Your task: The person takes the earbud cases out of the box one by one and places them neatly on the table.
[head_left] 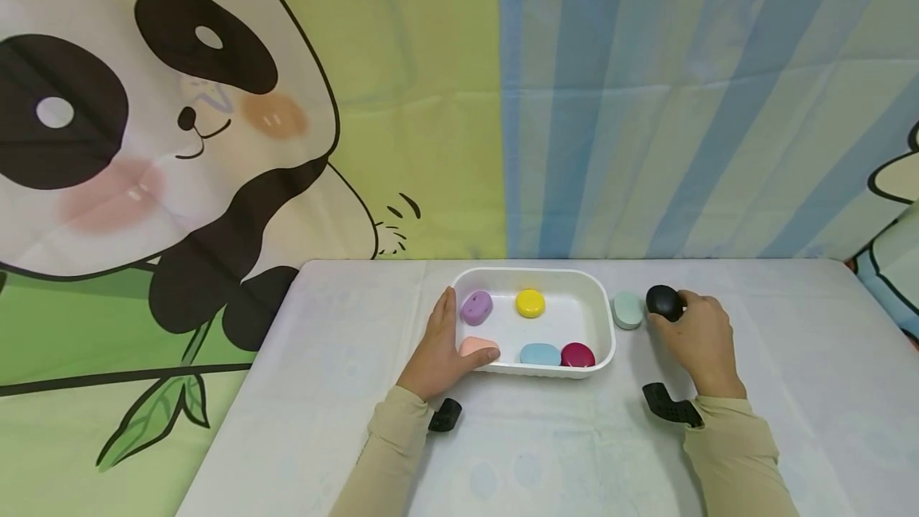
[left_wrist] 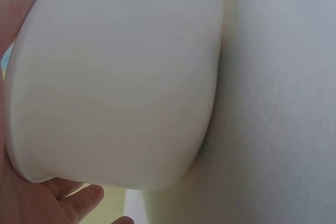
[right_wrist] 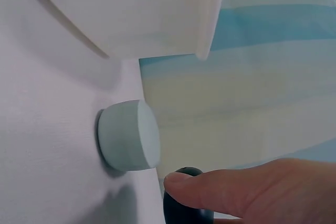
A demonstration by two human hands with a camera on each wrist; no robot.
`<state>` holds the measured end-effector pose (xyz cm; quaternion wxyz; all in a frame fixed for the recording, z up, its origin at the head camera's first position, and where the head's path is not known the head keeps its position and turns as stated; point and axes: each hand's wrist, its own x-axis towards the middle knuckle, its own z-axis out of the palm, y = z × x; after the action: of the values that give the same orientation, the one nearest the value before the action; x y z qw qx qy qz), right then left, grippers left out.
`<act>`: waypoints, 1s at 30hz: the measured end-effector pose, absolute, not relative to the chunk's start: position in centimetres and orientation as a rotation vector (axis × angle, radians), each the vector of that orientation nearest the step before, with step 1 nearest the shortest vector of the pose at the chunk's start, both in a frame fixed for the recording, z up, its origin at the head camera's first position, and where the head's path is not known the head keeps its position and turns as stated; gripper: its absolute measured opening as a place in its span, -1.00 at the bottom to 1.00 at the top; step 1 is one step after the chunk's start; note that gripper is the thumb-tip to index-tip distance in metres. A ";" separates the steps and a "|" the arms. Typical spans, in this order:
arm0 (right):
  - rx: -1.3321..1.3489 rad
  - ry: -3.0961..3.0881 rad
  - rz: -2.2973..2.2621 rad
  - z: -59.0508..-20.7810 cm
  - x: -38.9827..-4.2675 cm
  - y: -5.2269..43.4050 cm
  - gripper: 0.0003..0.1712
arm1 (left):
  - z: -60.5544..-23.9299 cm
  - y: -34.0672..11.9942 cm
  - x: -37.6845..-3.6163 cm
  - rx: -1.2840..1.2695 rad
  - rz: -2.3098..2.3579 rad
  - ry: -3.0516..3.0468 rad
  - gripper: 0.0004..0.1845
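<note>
My left hand (head_left: pixel 446 348) holds the left end of a white tray (head_left: pixel 605 317), its thumb lying over the near rim and its fingers against the outside wall. In the left wrist view, the tray's outer wall (left_wrist: pixel 121 82) fills most of the picture and fingers (left_wrist: pixel 84 201) reach around its far corner. At the tray's right, my right hand (head_left: pixel 700 339) pinches a black, smooth, rounded piece (head_left: pixel 664 302) between thumb and fingers. The right wrist view shows this black piece (right_wrist: pixel 181 208) beside a mint-green round block (right_wrist: pixel 126 136), which stands on the table.
Inside the tray lie purple (head_left: pixel 477 308), yellow (head_left: pixel 530 303), peach, light blue (head_left: pixel 540 354) and magenta (head_left: pixel 577 355) rounded pieces. A white cloth covers the table (head_left: pixel 546 445). Behind its far edge hangs a printed curtain (head_left: pixel 610 102). Black wrist mounts (head_left: pixel 671 405) stick out from the sleeves.
</note>
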<state>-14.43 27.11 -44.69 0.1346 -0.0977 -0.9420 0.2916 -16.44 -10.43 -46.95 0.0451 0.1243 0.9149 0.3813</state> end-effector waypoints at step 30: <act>-0.375 -2.848 0.812 -46.5 -15.0 27.9 -0.12 | -46.9 -10.3 -16.4 0.355 1.168 2.789 0.41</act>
<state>-15.02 27.86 -46.52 0.0783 -0.1251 -0.9511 0.2713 -16.44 -10.31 -46.91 0.0485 0.1165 0.9150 0.3833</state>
